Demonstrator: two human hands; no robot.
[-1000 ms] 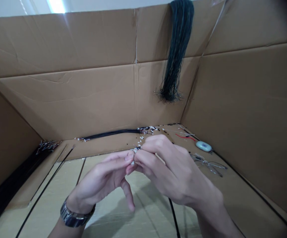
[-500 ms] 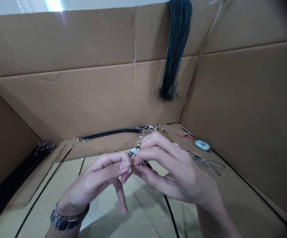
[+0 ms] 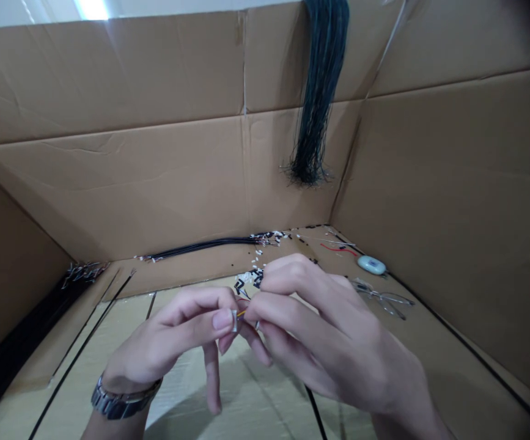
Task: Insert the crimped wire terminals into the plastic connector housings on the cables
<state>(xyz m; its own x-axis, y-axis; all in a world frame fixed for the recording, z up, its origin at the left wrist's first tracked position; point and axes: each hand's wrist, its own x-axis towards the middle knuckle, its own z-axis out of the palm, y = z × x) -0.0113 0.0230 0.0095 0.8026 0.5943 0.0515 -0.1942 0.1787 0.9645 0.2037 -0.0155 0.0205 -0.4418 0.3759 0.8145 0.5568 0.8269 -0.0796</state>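
Observation:
Between the thumb and index finger of my left hand (image 3: pixel 191 327) is pinched a small white connector (image 3: pixel 235 321). Thin coloured wires, one of them a yellow wire (image 3: pixel 241 313), run from the connector to my right hand (image 3: pixel 320 330). The fingertips of that hand are closed on these wires, close beside the connector; the exact grip is partly hidden by the fingers. A black cable (image 3: pixel 315 412) comes out below my right hand and runs toward the front edge. The remaining fingers of my left hand hang loosely downward.
Cardboard walls surround the work surface. Black cables (image 3: pixel 200 246) lie along the back, near small white and black pieces (image 3: pixel 249 278). A thick black cable bundle (image 3: pixel 21 342) lies left. Glasses (image 3: pixel 381 296) and a pale oval object (image 3: pixel 371 264) lie right. Dark green wires (image 3: pixel 322 91) hang over the back wall.
Both hands have shifted slightly down in the picture, the connector staying in the left pinch. More of the small white and black pieces behind them now shows.

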